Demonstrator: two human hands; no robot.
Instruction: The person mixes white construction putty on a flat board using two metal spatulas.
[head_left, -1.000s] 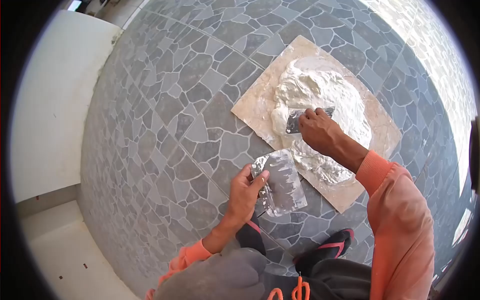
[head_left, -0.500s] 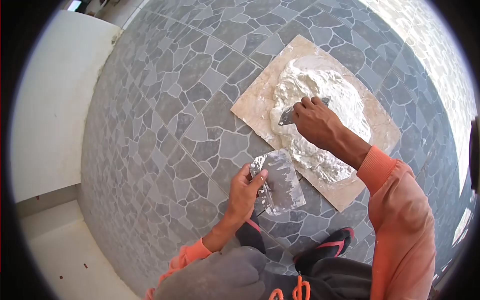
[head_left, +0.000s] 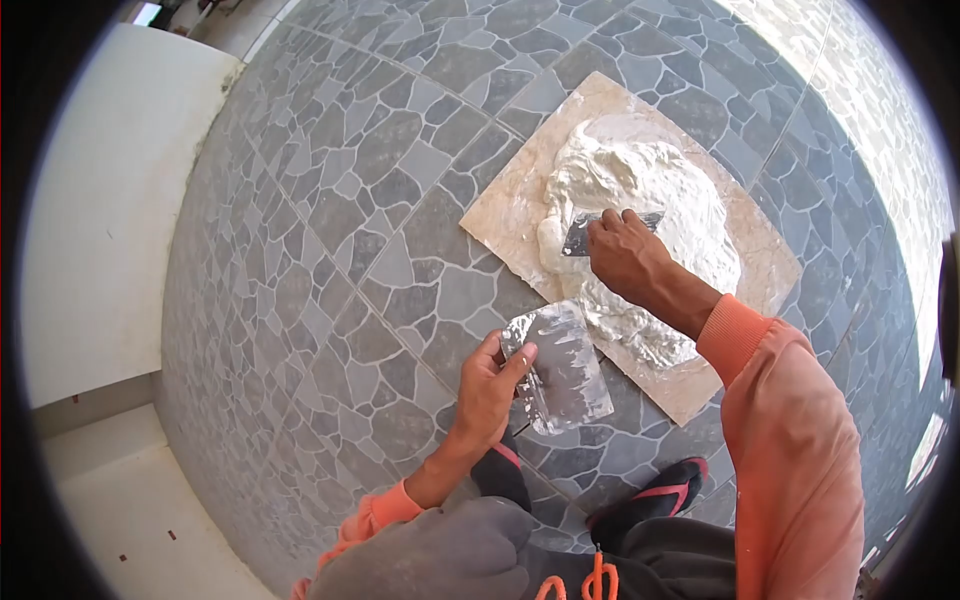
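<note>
A spread heap of wet white putty (head_left: 690, 200) covers much of a square beige tile (head_left: 510, 205) on the floor. My right hand (head_left: 632, 258) is closed round a dark putty knife (head_left: 577, 238), whose wide blade rests at the putty's left part; its grip is hidden under my fingers. Lower down, my left hand (head_left: 487, 388) grips a wide metal scraper (head_left: 565, 370) by its left edge, thumb on top. White smears mark its flat face, which lies close to the tile's lower left edge.
Grey stone-pattern floor tiles (head_left: 390, 240) surround the board. A white wall-like block (head_left: 110, 200) and a pale ledge (head_left: 150, 500) stand at the left. My feet in dark sandals (head_left: 650, 500) are just below the tile. Sunlight falls at the right.
The putty knife has turned so its blade lies more level, and my right hand has shifted slightly down with it. My left hand and the scraper have barely moved.
</note>
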